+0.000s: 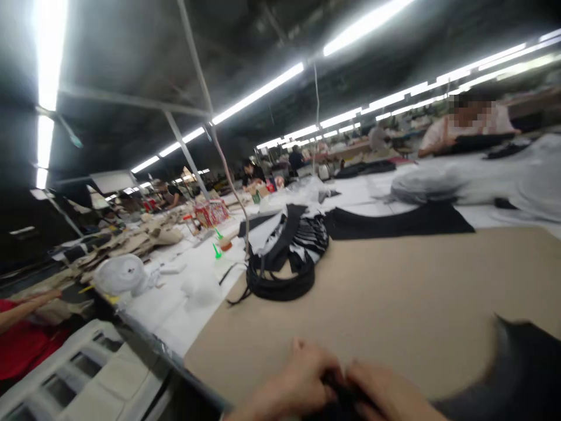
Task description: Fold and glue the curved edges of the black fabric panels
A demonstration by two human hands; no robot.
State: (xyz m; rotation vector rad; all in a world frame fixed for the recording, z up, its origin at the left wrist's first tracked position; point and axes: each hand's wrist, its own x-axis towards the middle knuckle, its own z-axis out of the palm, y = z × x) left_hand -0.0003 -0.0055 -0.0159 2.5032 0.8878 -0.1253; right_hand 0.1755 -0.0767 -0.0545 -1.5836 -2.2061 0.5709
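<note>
Left hand [302,377] and right hand [385,389] grip one black cloth [342,394], mostly hidden, cut off below; two green nozzles [217,252] stand toward the counter's [169,307] left edge.

Workshop with black material [403,223], worktable [173,316]

Black material [338,388] between the fingers [362,374]
</note>
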